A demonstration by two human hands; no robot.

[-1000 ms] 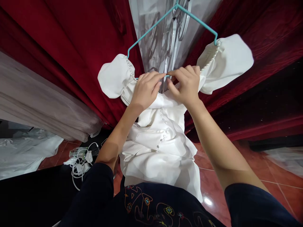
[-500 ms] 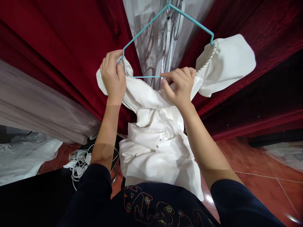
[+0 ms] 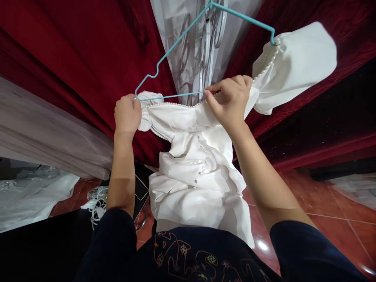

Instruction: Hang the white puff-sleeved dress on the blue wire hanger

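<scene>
A white dress [image 3: 188,172] with pearl-beaded trim and a row of buttons hangs and drapes in front of me. Its right-hand sleeve [image 3: 305,66] stays hooked on the notch of a turquoise hanger [image 3: 180,37]. My left hand [image 3: 127,115] is closed on the beaded edge of the left-hand sleeve, just beside the hanger's lower left corner; that notch carries no sleeve. With thumb and forefinger, my right hand [image 3: 230,100] pinches the hanger's bottom bar at the dress's neckline. The curled fingers of this hand are partly hidden.
Dark red curtains [image 3: 88,51] hang on both sides, with sheer pale fabric [image 3: 44,129] at left. White cables [image 3: 98,211] lie in a heap at lower left, near a black surface [image 3: 49,243]. Reddish tiles [image 3: 331,207] cover the floor. White tulle [image 3: 35,196] spreads at far left.
My left hand has moved down and left, and the left-hand sleeve has come off the hanger notch with it. The hanger's right end and right-hand sleeve have risen slightly to the right.
</scene>
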